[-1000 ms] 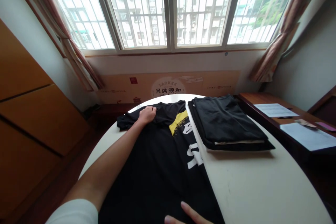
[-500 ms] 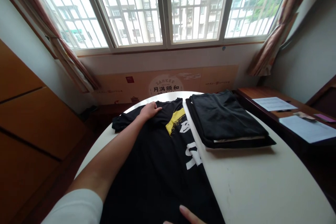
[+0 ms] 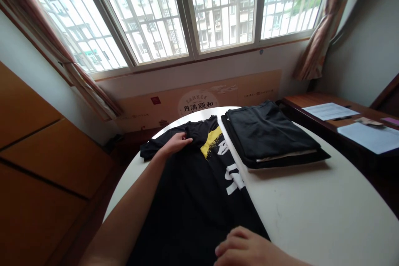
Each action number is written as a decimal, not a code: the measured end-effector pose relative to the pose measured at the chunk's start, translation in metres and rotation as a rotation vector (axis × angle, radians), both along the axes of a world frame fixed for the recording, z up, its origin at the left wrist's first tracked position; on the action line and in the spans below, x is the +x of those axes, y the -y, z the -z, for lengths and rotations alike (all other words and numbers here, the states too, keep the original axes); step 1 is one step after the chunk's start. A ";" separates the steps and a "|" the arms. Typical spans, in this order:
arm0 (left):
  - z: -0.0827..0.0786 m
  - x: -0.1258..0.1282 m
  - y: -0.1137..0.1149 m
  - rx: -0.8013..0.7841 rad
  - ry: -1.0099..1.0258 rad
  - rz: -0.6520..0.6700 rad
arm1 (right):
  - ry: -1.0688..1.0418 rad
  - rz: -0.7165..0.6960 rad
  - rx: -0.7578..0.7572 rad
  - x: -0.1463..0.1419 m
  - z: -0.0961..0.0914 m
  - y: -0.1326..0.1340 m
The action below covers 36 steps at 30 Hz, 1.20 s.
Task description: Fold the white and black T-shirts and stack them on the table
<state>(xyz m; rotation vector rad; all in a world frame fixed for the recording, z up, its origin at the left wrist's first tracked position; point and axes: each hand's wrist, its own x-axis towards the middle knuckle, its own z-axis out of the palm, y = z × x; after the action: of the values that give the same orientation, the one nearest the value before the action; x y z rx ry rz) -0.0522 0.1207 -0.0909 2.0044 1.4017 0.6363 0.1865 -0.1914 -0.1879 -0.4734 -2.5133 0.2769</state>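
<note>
A black T-shirt with a yellow patch and white print lies lengthwise on the round white table, folded along its right edge. My left hand reaches to the shirt's far end near the collar and sleeve, fingers stretched flat on the cloth, open. My right hand rests on the shirt's near end at the bottom of the view, fingers curled loosely on the fabric with nothing gripped.
A stack of folded black clothes sits on the table's far right. A wooden desk with papers stands to the right. A window, curtains and a printed cardboard panel are behind; wooden cabinets on the left.
My left hand went from a fist to flat fingers and slid slightly along the shirt's shoulder. My right hand came further up into view onto the shirt's near end. The view tilted.
</note>
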 end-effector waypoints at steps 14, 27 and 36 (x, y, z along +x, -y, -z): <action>0.015 0.015 0.022 0.222 -0.046 -0.454 | 0.015 0.118 0.235 0.012 -0.033 0.008; 0.019 0.026 0.035 0.319 -0.266 -0.367 | -0.138 0.007 0.239 0.002 -0.037 0.006; 0.020 0.024 0.034 0.322 -0.224 -0.321 | 0.220 -0.168 0.250 -0.032 -0.017 -0.007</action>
<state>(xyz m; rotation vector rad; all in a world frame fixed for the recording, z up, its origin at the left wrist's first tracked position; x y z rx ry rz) -0.0285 0.0863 -0.1109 2.1669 1.8811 0.8424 0.1546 -0.1844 -0.1708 -0.2020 -2.7581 -0.0301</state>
